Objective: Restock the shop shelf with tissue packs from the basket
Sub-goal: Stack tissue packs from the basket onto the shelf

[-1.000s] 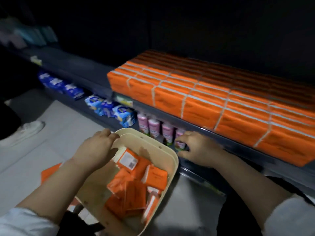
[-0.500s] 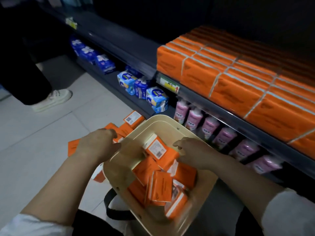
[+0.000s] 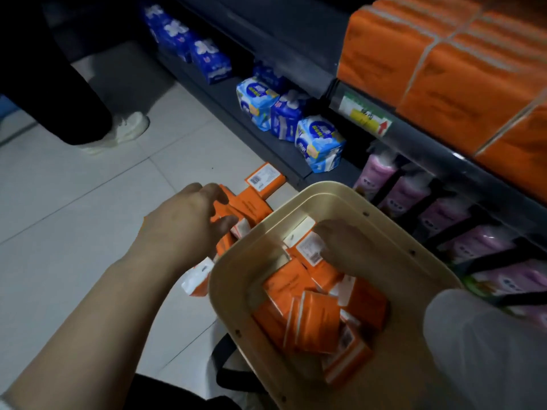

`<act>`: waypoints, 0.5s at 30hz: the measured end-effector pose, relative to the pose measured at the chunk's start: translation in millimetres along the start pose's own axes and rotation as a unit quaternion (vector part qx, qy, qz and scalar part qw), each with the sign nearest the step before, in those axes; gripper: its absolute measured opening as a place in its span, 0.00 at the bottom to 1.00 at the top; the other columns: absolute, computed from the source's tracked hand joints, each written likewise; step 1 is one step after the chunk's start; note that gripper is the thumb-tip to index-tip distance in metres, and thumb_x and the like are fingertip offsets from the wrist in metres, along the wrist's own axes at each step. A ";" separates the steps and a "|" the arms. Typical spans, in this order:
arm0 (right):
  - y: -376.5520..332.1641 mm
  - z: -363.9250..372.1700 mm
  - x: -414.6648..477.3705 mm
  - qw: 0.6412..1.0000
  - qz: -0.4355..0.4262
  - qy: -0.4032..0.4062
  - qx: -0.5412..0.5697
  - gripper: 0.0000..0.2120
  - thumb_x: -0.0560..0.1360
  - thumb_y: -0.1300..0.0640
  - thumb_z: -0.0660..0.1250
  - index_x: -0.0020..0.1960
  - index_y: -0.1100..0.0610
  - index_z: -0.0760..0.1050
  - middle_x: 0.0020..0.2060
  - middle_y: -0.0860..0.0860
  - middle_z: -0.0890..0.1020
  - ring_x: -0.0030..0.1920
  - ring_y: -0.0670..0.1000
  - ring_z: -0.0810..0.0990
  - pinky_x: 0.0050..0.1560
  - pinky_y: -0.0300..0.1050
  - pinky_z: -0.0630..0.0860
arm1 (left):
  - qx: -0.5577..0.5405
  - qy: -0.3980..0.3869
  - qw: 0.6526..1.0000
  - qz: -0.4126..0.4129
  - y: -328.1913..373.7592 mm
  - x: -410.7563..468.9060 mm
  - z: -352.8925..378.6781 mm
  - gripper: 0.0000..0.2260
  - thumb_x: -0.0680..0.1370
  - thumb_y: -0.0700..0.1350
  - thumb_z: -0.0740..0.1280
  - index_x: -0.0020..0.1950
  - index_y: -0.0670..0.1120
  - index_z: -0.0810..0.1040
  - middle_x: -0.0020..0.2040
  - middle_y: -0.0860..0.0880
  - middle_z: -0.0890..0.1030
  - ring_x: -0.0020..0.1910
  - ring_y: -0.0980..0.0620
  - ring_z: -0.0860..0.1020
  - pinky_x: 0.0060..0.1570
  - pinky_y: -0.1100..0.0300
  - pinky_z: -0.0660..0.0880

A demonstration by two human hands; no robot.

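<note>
Orange packs (image 3: 255, 206) litter floor (image 3: 88, 232) beside basket (image 3: 325, 188); left fingers (image 3: 204, 192) apart; right fingers (image 3: 329, 232) unclear.

Light is dim and flat, brightest on the pale floor tiles (image 3: 74, 202) at the left; the shelf (image 3: 296, 39) recesses and the top left corner sink to near black. The left hand (image 3: 183, 220) and the right hand (image 3: 349, 250) smear with motion blur, fingertips soft. The basket (image 3: 387, 229) shades its own inside. The wide lens bows the shelf edge, and the stacked orange tissue packs (image 3: 458, 84) at the right lose detail.
</note>
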State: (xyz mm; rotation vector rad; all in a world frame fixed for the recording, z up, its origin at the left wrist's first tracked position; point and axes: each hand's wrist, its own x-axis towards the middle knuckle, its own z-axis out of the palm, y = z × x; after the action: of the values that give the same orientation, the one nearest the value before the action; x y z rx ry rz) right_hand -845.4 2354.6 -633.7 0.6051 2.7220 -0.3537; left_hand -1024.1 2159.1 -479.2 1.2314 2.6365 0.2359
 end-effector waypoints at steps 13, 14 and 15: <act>-0.3 30.0 9.1 0.990 -0.012 0.053 -0.128 0.34 0.70 0.55 0.68 0.73 0.51 0.62 0.62 0.54 0.74 0.59 0.60 0.73 0.59 0.65 0.69 | 0.008 -0.046 0.999 0.020 24.7 10.9 3.6 0.15 0.75 0.57 0.66 0.58 0.53 0.74 0.48 0.54 0.73 0.47 0.51 0.77 0.47 0.49 0.77; 1.0 27.5 8.7 0.986 -0.007 0.069 -0.153 0.31 0.68 0.55 0.69 0.71 0.51 0.67 0.59 0.55 0.75 0.56 0.60 0.75 0.57 0.64 0.69 | 0.008 -0.047 0.999 0.021 27.1 10.9 3.4 0.15 0.74 0.57 0.66 0.58 0.53 0.75 0.48 0.54 0.73 0.48 0.51 0.77 0.47 0.49 0.77; 1.6 30.1 10.0 0.983 -0.002 0.054 -0.176 0.27 0.69 0.55 0.69 0.67 0.52 0.71 0.57 0.56 0.76 0.55 0.60 0.75 0.57 0.64 0.69 | 0.009 -0.047 0.999 0.024 29.1 11.1 3.4 0.15 0.74 0.57 0.66 0.58 0.53 0.75 0.48 0.54 0.73 0.48 0.50 0.77 0.47 0.49 0.77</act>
State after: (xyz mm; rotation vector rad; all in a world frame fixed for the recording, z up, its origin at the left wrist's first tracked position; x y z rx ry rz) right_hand -845.3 2350.4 -665.2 0.5312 2.7908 0.1651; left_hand -1008.7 2186.3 -477.0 1.2793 2.5371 0.1578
